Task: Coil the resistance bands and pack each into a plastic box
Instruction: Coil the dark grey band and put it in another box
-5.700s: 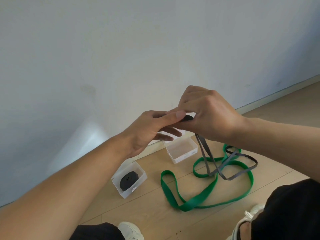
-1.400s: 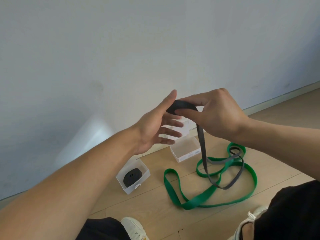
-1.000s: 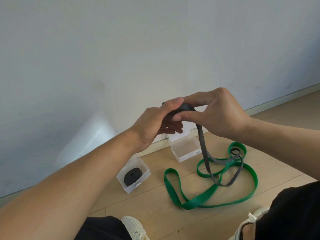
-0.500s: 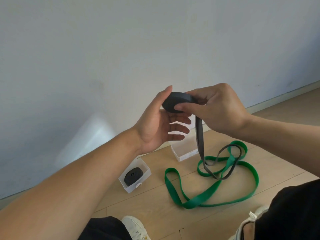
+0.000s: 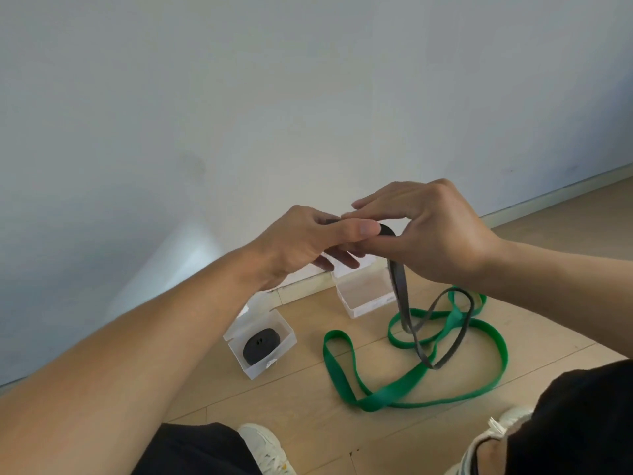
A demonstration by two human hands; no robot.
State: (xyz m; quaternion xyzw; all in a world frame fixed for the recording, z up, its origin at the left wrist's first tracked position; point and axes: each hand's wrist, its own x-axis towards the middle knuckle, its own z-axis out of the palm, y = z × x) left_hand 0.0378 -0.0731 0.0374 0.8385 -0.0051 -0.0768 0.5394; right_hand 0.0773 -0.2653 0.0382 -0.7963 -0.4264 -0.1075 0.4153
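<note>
Both hands up: my left hand (image 5: 301, 245) and right hand (image 5: 435, 234) clamp their grip on the flat dark-grey rubber resistance band (image 5: 400, 299), its tail hanging toward 5 o'clock onto the flat green rubber band (image 5: 394, 395) on the wooden floor (image 5: 308, 423).

No text can be read anywhere; a small white tag (image 5: 271, 363) on the front of the left plastic box (image 5: 260, 341) is too blurred to make out.

Coiled band (image 5: 261, 346) in left box (image 5: 286, 332); loose bands (image 5: 416, 382) right of boxes.
</note>
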